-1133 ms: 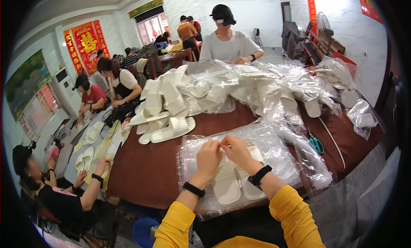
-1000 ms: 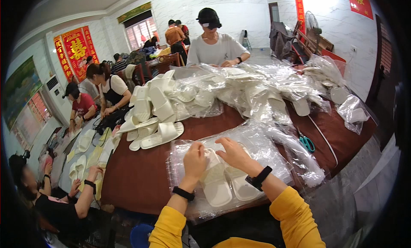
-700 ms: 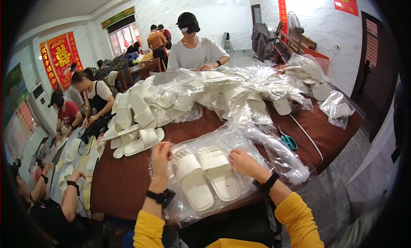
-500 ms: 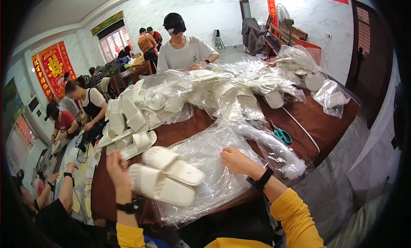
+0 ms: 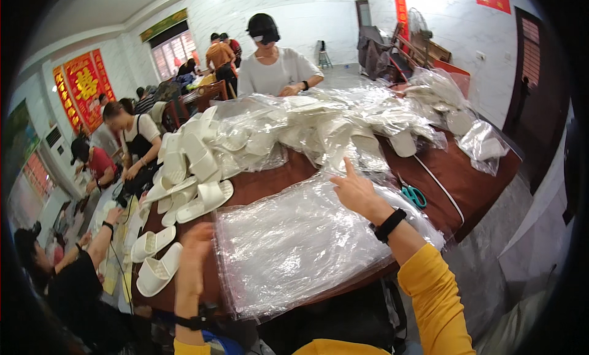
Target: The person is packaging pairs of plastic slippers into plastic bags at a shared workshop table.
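A stack of clear plastic bags [image 5: 288,244] lies flat at the near side of the table. Over its far right part reaches my right hand [image 5: 359,192], index finger stretched out, nothing seen in its grasp. My left hand [image 5: 195,251] is beside the stack's left edge, its fingers smeared by motion. To the left of that hand, a pair of white slippers [image 5: 161,269] lies at the table's left edge. More loose white slippers [image 5: 190,162] are heaped farther back on the left.
Bagged slippers [image 5: 331,128] form a long pile across the brown-covered table [image 5: 264,186]. Teal-handled scissors [image 5: 414,197] and a white strip [image 5: 440,189] lie at the right. A person in white [image 5: 279,73] works across the table; other people work at the left.
The pair of slippers has moved from beside my left hand to the table's left edge. My left hand is now apart from them. My right hand has shifted slightly farther away and right.
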A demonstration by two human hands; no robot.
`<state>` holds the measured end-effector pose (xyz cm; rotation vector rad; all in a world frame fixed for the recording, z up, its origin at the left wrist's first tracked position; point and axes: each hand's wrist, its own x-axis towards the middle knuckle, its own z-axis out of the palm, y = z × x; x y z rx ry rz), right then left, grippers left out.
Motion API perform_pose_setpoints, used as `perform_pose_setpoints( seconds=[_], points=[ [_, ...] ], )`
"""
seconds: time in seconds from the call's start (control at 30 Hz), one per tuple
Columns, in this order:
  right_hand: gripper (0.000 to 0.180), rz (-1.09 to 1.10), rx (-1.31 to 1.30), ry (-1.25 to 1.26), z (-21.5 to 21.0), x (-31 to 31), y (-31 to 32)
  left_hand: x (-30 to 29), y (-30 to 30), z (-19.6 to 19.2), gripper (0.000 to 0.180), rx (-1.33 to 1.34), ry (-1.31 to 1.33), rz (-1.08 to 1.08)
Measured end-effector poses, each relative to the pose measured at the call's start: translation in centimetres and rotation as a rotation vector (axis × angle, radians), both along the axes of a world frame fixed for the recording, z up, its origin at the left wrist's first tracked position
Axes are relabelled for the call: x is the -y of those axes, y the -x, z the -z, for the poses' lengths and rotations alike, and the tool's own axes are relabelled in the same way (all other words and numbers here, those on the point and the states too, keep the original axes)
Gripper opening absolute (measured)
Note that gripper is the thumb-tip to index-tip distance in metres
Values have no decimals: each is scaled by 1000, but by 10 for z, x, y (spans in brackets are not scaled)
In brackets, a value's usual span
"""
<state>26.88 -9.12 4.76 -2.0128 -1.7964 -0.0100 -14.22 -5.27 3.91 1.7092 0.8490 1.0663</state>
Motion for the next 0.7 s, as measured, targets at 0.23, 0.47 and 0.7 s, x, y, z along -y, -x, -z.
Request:
perform_pose_setpoints(
  seconds=[0.23,0.47,0.7],
  points=[
    [32,109,-155,-83,39,-60,-88,49,-91,62,58,-1002,-590,518],
    [26,-97,-1019,-284,-59,-73,-119,44,-79,76,57,-828,-514,498],
    [27,-685,-1333,-518,-148,-86,-126,40,-80,88,53,-754,-544,426]
  ],
)
